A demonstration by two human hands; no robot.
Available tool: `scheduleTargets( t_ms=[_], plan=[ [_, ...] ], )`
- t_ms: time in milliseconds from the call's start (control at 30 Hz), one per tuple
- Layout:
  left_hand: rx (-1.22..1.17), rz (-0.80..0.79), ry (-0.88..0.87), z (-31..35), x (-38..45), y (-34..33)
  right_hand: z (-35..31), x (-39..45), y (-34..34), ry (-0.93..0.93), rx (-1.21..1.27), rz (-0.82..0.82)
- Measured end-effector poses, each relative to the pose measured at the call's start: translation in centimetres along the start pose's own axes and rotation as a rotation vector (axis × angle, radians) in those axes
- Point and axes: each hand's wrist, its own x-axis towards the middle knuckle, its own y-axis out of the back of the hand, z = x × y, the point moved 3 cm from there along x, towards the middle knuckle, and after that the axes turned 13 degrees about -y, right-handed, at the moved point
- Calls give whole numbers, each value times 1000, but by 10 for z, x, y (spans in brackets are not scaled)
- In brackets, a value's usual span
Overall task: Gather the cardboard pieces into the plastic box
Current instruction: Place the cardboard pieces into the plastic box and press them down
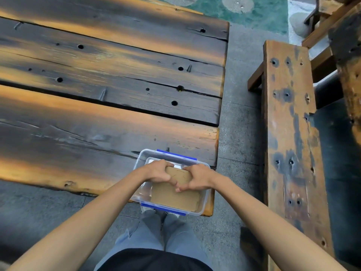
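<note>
A clear plastic box with blue clips stands at the near right corner of the wooden table. Brown cardboard pieces lie flat inside it. Both hands are over the box, holding one cardboard piece between them just above the stack. My left hand grips its left edge with curled fingers. My right hand grips its right edge, thumb and fingers pinching. The hands hide the far part of the box's inside.
The dark, scorched plank table stretches away to the left and back. A wooden bench runs along the right across a strip of grey paved floor. My legs stand right at the table's near edge.
</note>
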Motion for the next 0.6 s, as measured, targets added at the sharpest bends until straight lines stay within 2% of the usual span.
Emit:
scheduleTargets(
  t_ms=[367, 600],
  plan=[
    [-42, -79, -37, -10, 8, 4, -3, 3, 0, 38, -78, -48],
    [120, -81, -69, -6, 9, -1, -3, 2, -6, 45, -175, -67]
  ],
)
